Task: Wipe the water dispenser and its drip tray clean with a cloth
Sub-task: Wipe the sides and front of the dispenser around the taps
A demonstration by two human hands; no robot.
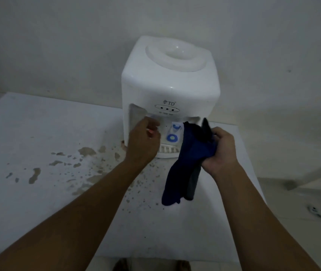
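Observation:
A white tabletop water dispenser (170,85) stands at the back of a white table, against the wall. In its front recess, my left hand (143,142) curls its fingers round the left tap, of which only a reddish bit (150,131) shows. The blue tap (174,132) beside it is uncovered. A slotted white drip tray (168,150) sits below the taps, partly hidden by both hands. My right hand (221,149) grips a bunched dark blue cloth (191,153) just right of the recess. The cloth's long end hangs down to the table.
The white table (38,133) carries brown stains and splatter (89,153) left of and in front of the dispenser. Its right edge (253,173) drops off close to my right forearm. A pale wall rises directly behind. Feet show below the table's front edge.

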